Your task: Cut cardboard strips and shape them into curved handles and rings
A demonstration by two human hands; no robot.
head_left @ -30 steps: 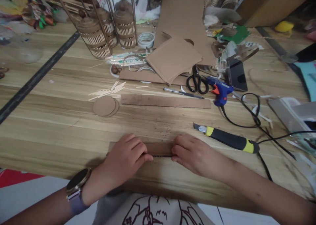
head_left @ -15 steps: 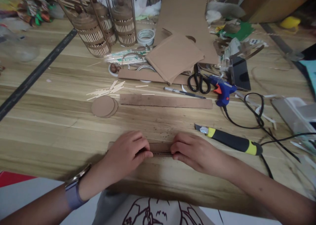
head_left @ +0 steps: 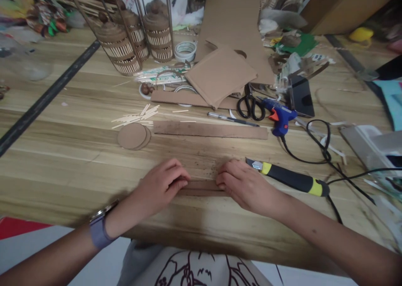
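Note:
Near the front of the table, a narrow brown cardboard strip [head_left: 202, 186] lies crosswise between my hands, with a line or gap running along its length. My left hand [head_left: 163, 182] is closed over its left part, thumb and fingers together. On its right part, my right hand [head_left: 246, 186] has curled fingers pressing or pinching the edge. Both ends of the strip are largely hidden under the hands. Just beyond lies another longer cardboard strip [head_left: 210, 130]. A utility knife [head_left: 289, 179] with a black and yellow handle rests right of my right hand, its blade out.
Cardboard discs [head_left: 132, 135] and thin wooden sticks [head_left: 138, 116] lie at left. Farther back are a pen [head_left: 234, 119], black scissors [head_left: 251, 106], a blue glue gun [head_left: 282, 116] with its cord, a phone [head_left: 303, 95], cardboard sheets [head_left: 222, 74], tape [head_left: 185, 50] and small lantern-like models [head_left: 117, 47].
My fingers have moved slightly up and away from the strip's near edge, and more of its near part shows. The camera view has shifted a little.

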